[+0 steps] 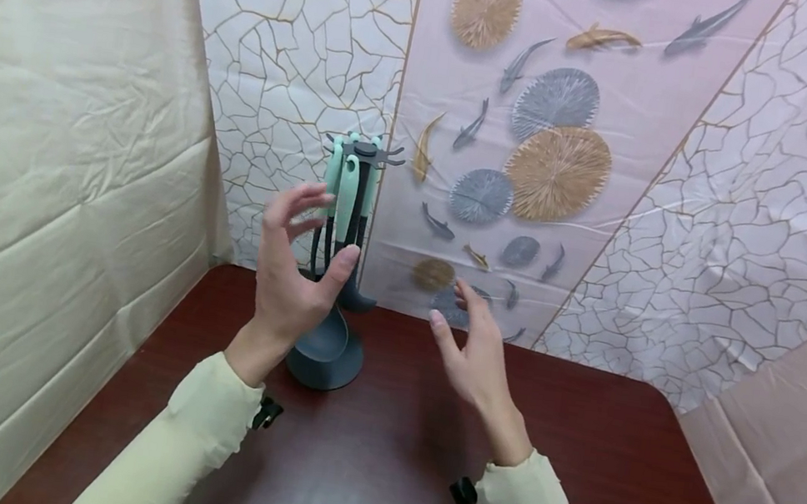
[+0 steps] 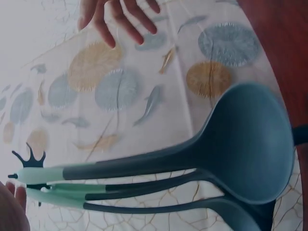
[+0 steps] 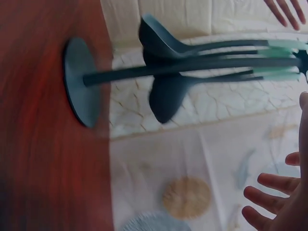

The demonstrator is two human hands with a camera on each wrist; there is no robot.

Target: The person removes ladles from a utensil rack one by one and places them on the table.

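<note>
A dark utensil stand (image 1: 328, 375) with a round base and a hooked top stands at the back left of the table. Several kitchen utensils with mint-green handles hang from it, among them a ladle (image 2: 250, 139) with its bowl low down. My left hand (image 1: 295, 272) is raised in front of the stand, thumb and fingers spread apart; in the head view it overlaps the handles, and contact is not visible. To the right of the stand my right hand (image 1: 474, 353) hovers above the table, fingers parted, holding nothing. In the right wrist view the stand's pole (image 3: 125, 74) shows bare near its base.
The dark red table (image 1: 377, 467) has a rounded back right corner. Behind it hangs a patterned cloth (image 1: 480, 245) with fish and round shapes. Pale fabric (image 1: 64, 185) walls off the left side, and more fabric (image 1: 795, 451) the right.
</note>
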